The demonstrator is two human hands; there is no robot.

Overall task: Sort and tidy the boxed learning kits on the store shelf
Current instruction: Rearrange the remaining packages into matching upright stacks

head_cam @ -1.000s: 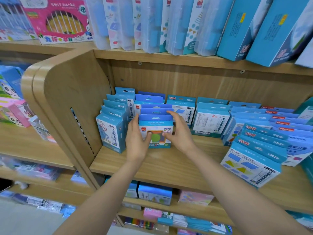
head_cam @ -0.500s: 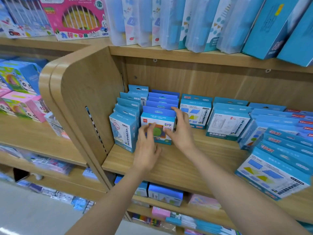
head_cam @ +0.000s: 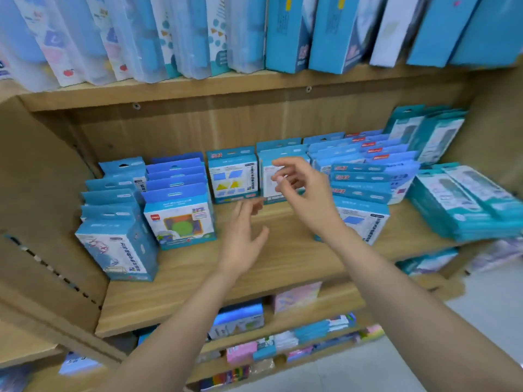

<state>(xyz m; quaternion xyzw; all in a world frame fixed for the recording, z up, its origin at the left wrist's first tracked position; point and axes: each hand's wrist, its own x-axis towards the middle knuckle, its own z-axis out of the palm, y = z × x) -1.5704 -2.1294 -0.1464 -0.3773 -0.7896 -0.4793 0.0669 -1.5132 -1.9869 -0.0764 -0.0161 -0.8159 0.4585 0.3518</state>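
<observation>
Hovering over the wooden shelf (head_cam: pixel 283 267), left hand (head_cam: pixel 243 239) spread wide and empty, right hand (head_cam: pixel 304 190) at its 1 o'clock, fingers loosely curled, holding nothing, boxed kits (head_cam: pixel 181 219) standing in rows from 9 to 3 o'clock

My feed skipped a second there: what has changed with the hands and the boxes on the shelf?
Both hands let go of the front blue box with the green circle. The left hand pulled back over the wooden shelf board; the right hand moved right, toward the white-fronted blue box. Both are open and empty. The rows of boxes look unchanged.
</observation>
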